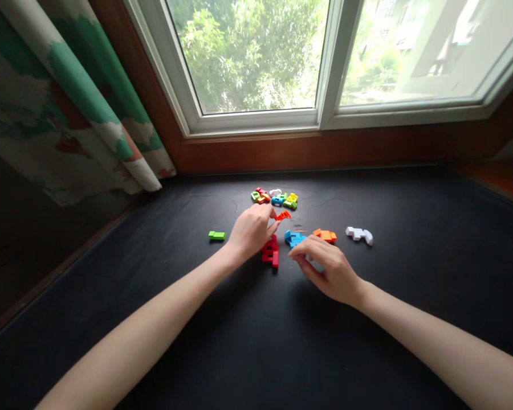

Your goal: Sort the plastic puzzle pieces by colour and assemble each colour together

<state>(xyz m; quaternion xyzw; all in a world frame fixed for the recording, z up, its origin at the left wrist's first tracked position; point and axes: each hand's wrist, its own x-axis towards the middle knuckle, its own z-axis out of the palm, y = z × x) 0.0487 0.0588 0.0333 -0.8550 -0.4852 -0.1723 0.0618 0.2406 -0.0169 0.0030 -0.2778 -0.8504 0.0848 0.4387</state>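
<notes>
My left hand [252, 230] hovers over the black tabletop [367, 319], its fingertips right beside a small orange-red toy brick piece [283, 215]. It holds nothing I can see. Just below that hand lie red interlocking brick pieces [270, 253]. My right hand [325, 269] reaches in from the right, fingers curved against the edge of a blue brick piece [294, 238]. An orange brick piece [325, 235] lies just beyond its knuckles. Farther right is a white angular piece [359, 234], and a green brick [216, 236] lies left of my left hand.
A small heap of mixed coloured brick pieces [273, 198] lies behind my hands, toward the window. The black surface ends at a brown wooden sill under a white-framed window [256, 119]. A green-and-white patterned curtain [72, 108] hangs at the left.
</notes>
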